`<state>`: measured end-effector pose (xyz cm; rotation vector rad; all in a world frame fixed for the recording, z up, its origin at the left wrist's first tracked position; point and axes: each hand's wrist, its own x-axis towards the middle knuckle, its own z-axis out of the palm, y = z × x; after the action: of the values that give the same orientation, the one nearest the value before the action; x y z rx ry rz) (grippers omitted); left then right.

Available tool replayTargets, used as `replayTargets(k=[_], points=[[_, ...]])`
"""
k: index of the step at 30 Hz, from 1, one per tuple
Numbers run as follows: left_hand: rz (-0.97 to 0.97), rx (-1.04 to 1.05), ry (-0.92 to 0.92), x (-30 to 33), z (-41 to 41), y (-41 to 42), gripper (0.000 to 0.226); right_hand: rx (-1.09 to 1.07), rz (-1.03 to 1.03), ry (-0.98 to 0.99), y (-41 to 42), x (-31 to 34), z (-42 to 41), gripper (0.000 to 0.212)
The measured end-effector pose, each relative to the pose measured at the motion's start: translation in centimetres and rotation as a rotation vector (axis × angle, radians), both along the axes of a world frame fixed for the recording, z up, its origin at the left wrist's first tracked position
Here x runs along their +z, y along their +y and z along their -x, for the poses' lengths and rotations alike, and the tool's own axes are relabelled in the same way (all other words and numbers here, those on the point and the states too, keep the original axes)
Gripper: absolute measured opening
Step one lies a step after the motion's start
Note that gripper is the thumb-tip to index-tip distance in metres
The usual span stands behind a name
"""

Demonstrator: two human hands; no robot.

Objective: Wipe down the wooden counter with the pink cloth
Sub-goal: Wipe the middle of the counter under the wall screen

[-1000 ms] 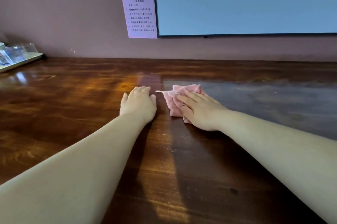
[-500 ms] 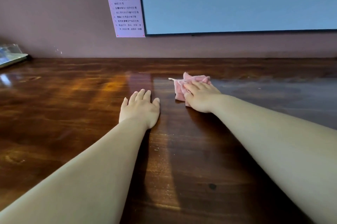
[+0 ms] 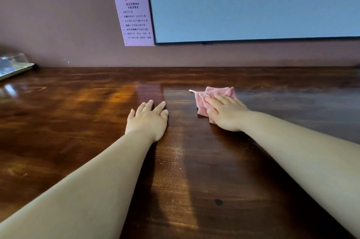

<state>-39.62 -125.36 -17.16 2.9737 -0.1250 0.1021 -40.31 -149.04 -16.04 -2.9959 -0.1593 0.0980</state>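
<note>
A: Wood, dark and glossy: the counter [image 3: 78, 126] fills the whole head view and runs back to a brown wall [image 3: 58, 24].

B: Where is the cloth?

A: The pink cloth [image 3: 216, 95] lies bunched on the counter, right of centre and toward the back edge. One thin corner of it sticks out to the left.

B: And the right hand?

A: The right hand [image 3: 226, 114] lies flat on top of the cloth, fingers straight and close together, pressing it onto the wood. The near part of the cloth is hidden beneath the palm.

B: The left hand?

A: The left hand [image 3: 148, 122] rests palm down on the bare wood, fingers slightly spread, apart from the cloth and holding nothing. Both forearms stretch in from the bottom corners.

B: Anything else around?

A: A pink notice [image 3: 133, 17] with printed text hangs on the wall, touching the left edge of a large pale blue screen [image 3: 253, 3] in a dark frame. At the far left a tray [image 3: 13, 69] sits on the counter with something clear on it; I cannot tell what. Pale specks show on the wood between the arms, and a dark knot [image 3: 218, 202] lies nearer the camera.
</note>
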Motion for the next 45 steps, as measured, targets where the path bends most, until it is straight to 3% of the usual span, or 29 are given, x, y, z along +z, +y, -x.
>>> replayTargets(k=[3, 6, 9, 11, 15, 21, 28, 34, 40, 45], points=[[-0.058, 0.039, 0.0, 1.2, -0.4, -0.8, 0.048, 0.127, -0.035, -0.011, -1.8, -0.9, 2.1, 0.055], [-0.26, 0.08, -0.03, 2.8, -1.1, -3.2, 0.043, 0.036, -0.035, -0.017, -2.6, -0.2, 0.1, 0.054], [-0.022, 0.026, -0.037, 2.7, -1.2, -7.5, 0.05, -0.097, 0.02, -0.014, -2.0, 0.6, -1.7, 0.055], [0.103, -0.02, -0.013, 1.7, -0.7, -9.9, 0.057, -0.075, 0.014, -0.008, -2.0, 0.1, -1.1, 0.056], [0.057, -0.004, 0.004, -0.1, -1.1, -10.9, 0.058, 0.011, -0.053, -0.046, -3.3, -1.1, 0.4, 0.057], [0.034, -0.017, 0.005, -0.3, -0.7, -10.8, 0.053, -0.12, 0.005, 0.001, -3.6, 0.8, -3.6, 0.056], [0.025, -0.023, 0.009, -0.7, -1.2, -10.7, 0.054, 0.031, -0.044, -0.024, -5.5, -1.0, -1.2, 0.057], [0.018, -0.027, 0.032, -0.2, -0.9, -10.8, 0.053, -0.11, 0.01, -0.004, -5.1, 0.6, -5.2, 0.056], [-0.026, -0.077, 0.09, 0.4, -1.2, -10.9, 0.052, 0.042, -0.054, -0.043, -7.3, -1.0, -3.0, 0.056], [-0.056, -0.117, 0.16, 2.1, -2.8, -11.6, 0.053, -0.121, -0.017, -0.03, -7.4, 0.5, -7.0, 0.055]])
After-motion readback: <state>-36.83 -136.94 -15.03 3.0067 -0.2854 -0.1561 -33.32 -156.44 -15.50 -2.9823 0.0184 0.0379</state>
